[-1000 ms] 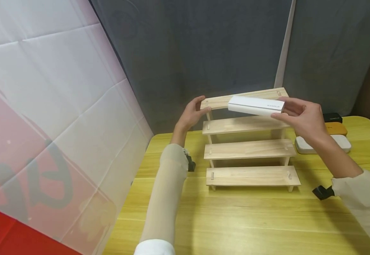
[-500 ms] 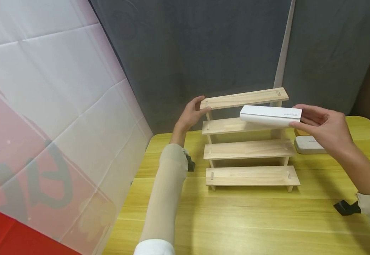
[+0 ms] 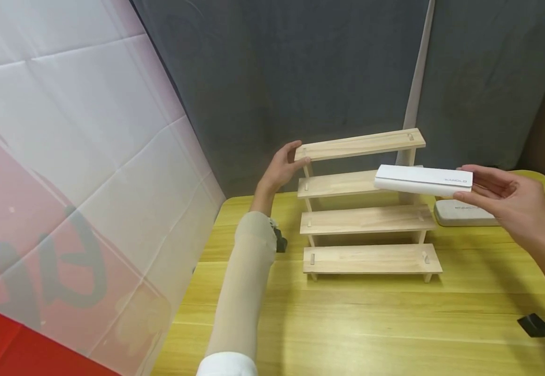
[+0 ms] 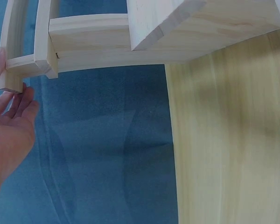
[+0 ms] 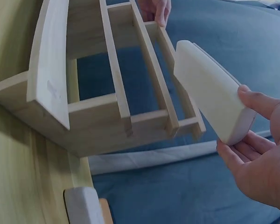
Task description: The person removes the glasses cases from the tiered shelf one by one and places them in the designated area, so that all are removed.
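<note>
The yellow counter [image 3: 371, 324] carried a four-step wooden rack [image 3: 365, 219], and every one of its steps lay bare, so by my reckoning nothing had been set on it yet. My left hand [image 3: 279, 169] rested at the left end of the rack's top step, fingers lightly curved against the board's edge; from the left wrist view my fingertips [image 4: 11, 100] touched that end without closing round it, so I judged that grip to be loose, steadying rather than clamping. My right hand [image 3: 512, 201] held the white case [image 3: 423, 180] in the air, level with the second step and off the rack's right end, touching no shelf. That grip was closed on the case's right end, thumb on top and fingers beneath, which the right wrist view [image 5: 210, 88] confirmed. Just behind it a grey case [image 3: 462, 214] lay on the counter beside the rack. As I judged it, the white case and the grey one both remained unplaced.
</note>
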`<state>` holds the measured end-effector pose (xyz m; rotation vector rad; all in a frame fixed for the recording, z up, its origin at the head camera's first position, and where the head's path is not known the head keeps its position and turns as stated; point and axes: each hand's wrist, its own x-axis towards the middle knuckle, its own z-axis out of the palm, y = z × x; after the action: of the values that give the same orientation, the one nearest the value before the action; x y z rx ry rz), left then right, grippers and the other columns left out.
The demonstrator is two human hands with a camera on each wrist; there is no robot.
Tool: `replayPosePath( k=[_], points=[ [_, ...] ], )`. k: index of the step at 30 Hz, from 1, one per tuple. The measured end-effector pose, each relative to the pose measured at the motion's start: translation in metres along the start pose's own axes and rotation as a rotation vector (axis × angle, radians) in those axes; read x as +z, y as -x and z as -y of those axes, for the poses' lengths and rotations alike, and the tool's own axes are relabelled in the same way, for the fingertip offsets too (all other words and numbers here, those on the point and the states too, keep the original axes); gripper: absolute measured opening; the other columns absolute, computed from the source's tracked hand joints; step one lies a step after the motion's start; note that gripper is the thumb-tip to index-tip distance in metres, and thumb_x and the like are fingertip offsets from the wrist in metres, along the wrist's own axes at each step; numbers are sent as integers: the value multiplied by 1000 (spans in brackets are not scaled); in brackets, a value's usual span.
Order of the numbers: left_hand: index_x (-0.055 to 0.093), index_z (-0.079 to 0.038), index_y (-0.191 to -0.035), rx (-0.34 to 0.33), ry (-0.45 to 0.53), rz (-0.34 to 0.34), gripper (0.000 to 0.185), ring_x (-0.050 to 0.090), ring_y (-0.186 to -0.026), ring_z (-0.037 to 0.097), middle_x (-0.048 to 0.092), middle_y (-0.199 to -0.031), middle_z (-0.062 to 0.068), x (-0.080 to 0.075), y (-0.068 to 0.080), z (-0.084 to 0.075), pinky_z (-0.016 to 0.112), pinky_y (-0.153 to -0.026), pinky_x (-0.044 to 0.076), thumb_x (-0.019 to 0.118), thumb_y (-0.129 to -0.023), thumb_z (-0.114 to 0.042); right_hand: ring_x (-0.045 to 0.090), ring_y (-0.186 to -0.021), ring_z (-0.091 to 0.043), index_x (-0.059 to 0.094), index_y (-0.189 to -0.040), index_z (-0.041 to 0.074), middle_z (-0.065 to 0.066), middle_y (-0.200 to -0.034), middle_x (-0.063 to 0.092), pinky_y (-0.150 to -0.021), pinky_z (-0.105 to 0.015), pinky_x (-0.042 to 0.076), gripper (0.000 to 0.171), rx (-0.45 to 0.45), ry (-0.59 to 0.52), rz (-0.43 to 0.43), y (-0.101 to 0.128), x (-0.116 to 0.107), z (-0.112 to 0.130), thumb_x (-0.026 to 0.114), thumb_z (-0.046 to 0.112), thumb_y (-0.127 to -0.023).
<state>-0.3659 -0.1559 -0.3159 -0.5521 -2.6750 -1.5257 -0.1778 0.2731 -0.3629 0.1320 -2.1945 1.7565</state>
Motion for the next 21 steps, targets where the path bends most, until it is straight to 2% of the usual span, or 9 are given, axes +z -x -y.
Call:
replayPosePath(
  k=[5, 10, 14, 17, 21],
  points=[
    [40, -4, -162, -4, -16, 0, 70, 36, -156, 26, 38, -169, 11, 0, 0, -1, 31, -125, 34, 72, -104, -26, 67, -109, 10, 67, -140, 1, 19, -122, 71, -88, -9, 54, 51, -16, -11, 0, 5, -9, -5, 82, -2, -92],
    [40, -5, -163, -8, -27, -1, 70, 36, -156, 25, 38, -169, 11, 1, 0, -1, 31, -125, 34, 72, -104, -26, 66, -107, 14, 70, -137, 6, 21, -120, 70, -88, -7, 52, 47, 11, -9, -8, 11, -18, -13, 81, -2, -92],
    [39, -3, -163, 0, -26, -2, 70, 37, -155, 26, 38, -169, 12, 1, 0, -1, 31, -125, 35, 72, -105, -25, 67, -104, 12, 69, -139, 5, 22, -119, 71, -88, -6, 51, 50, 11, -57, -24, 15, -25, -23, 79, -8, -91],
    [39, -3, -163, 8, -31, -2, 69, 38, -154, 26, 39, -168, 12, 1, 0, -1, 32, -124, 36, 71, -105, -24, 66, -106, 12, 65, -143, 3, 20, -124, 69, -88, -6, 51, 53, -13, -73, -18, 17, -28, -31, 75, -12, -93],
    [39, -4, -163, 10, -37, 1, 69, 36, -155, 26, 38, -169, 12, 1, 0, -1, 31, -125, 34, 71, -105, -24, 66, -109, 10, 61, -146, 0, 16, -128, 68, -90, -7, 51, 56, -37, -185, 2, 20, -33, -40, 71, -16, -93]
  ],
)
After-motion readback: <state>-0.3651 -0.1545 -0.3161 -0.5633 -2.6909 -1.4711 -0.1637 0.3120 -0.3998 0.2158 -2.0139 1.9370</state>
